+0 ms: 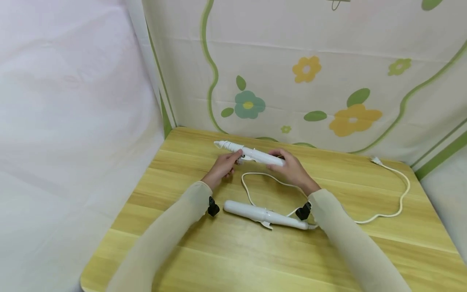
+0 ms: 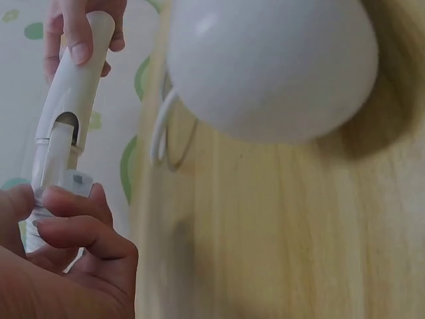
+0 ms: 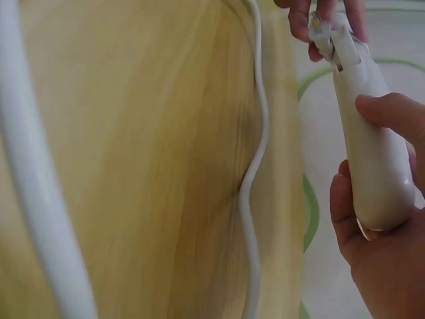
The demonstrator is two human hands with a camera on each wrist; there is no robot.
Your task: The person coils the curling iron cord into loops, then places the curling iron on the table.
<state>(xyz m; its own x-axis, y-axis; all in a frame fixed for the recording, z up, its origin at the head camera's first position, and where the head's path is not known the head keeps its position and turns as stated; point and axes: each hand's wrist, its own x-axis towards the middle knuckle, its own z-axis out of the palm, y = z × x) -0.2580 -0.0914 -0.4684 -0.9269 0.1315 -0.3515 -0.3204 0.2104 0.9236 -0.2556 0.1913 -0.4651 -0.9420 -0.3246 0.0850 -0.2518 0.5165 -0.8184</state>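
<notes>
Over far desk [image 1: 197, 154], L hand [image 1: 223, 167] pinches wand [image 1: 262, 156] by coil [image 1: 230, 146], R hand [image 1: 290, 167] grips rt end; its plug [image 3: 322, 36] clear only in R-wrist cam.

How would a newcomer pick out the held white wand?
Start at the wooden table. Over its far side, the left hand and right hand hold the held wand. Unlike the lying wand nearer the camera, it has cord wound round one end.

Left fingers [image 2: 86, 234] — pinching | right fingers [image 3: 343, 209] — curled | arms [image 1: 169, 229] stretched forward
</notes>
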